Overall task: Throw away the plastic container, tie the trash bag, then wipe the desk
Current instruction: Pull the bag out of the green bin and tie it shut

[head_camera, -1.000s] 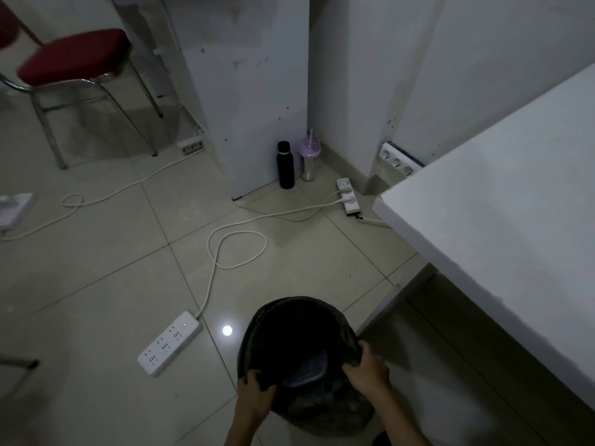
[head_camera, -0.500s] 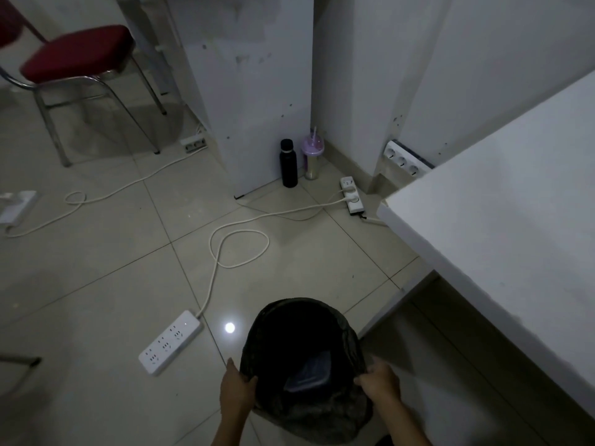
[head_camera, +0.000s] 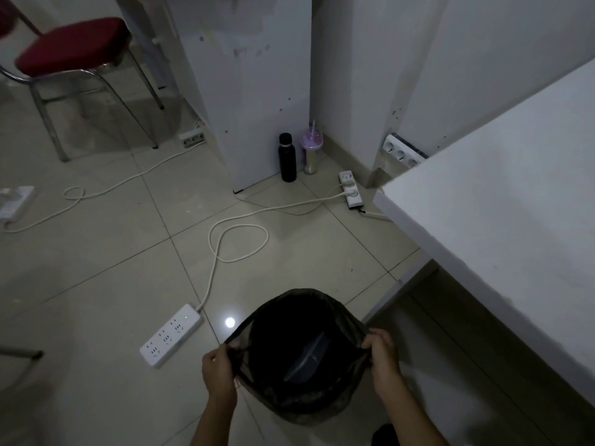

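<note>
Hands: two are showing, both reaching down at the bottom of the view.
Left hand [head_camera: 219, 373]: it is curling closed on the left edge of the trash bag [head_camera: 302, 400], pinching the thin plastic rim.
Right hand [head_camera: 383, 362]: it is closing its fingers on the right edge of the same rim, thumb on top.
Trash bag: one, dark, sitting on the tiled floor [head_camera: 96, 284] with its mouth being held wide open between the two hands.
Plastic container [head_camera: 309, 357]: one, lying tilted inside the bag, toward the right side of the opening.
Desk [head_camera: 502, 201]: one white top is filling the right side, its corner near the bag but not touching it.
Power strips: four are lying on the floor; the nearest power strip [head_camera: 170, 334] is sitting just left of the bag, a cable trailing from it in one loop.
Drinks: two are standing side by side against the white panel, a black bottle [head_camera: 287, 157] and a purple tumbler [head_camera: 310, 152] with a straw.
Chair [head_camera: 74, 49]: one, red-seated, is standing far left.
</note>
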